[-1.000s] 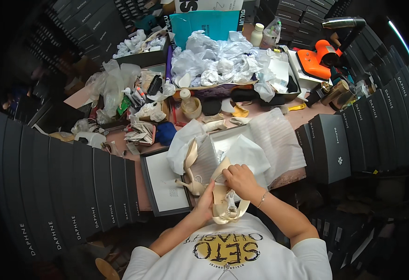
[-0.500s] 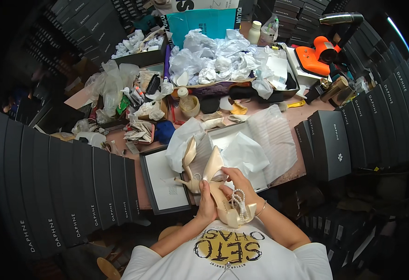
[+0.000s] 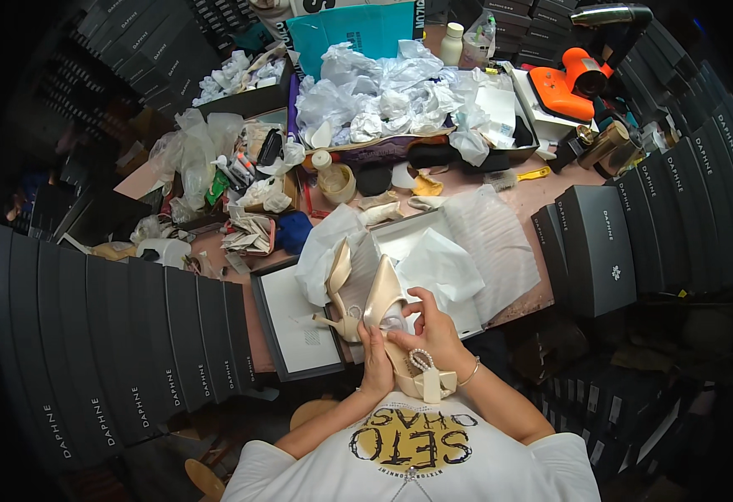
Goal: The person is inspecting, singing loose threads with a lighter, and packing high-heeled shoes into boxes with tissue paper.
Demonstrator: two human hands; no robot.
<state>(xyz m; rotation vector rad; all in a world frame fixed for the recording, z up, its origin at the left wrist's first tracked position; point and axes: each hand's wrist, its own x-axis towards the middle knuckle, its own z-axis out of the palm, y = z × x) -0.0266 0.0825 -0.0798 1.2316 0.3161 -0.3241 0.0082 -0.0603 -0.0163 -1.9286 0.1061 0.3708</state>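
A beige pointed-toe high-heeled shoe points away from me, its heel end close to my shirt. A loop of pearl strap rises near its heel. My left hand is closed around the shoe's left side. Over the shoe's opening, my right hand has thumb and fingers bent together beside pale stuffing inside the toe; whatever they pinch is hidden. The matching shoe lies on its side just left, on white tissue in an open shoe box.
The box's lid lies at left. Dark shoe boxes stand in rows on both sides. Behind are a tray of crumpled paper, a jar, a yellow-handled brush and an orange device. White wrapping spreads at right.
My right hand's fingers have lifted and bent back a little from the shoe's opening, showing more of the stuffing. The pearl strap has shifted. My left hand keeps its hold on the shoe.
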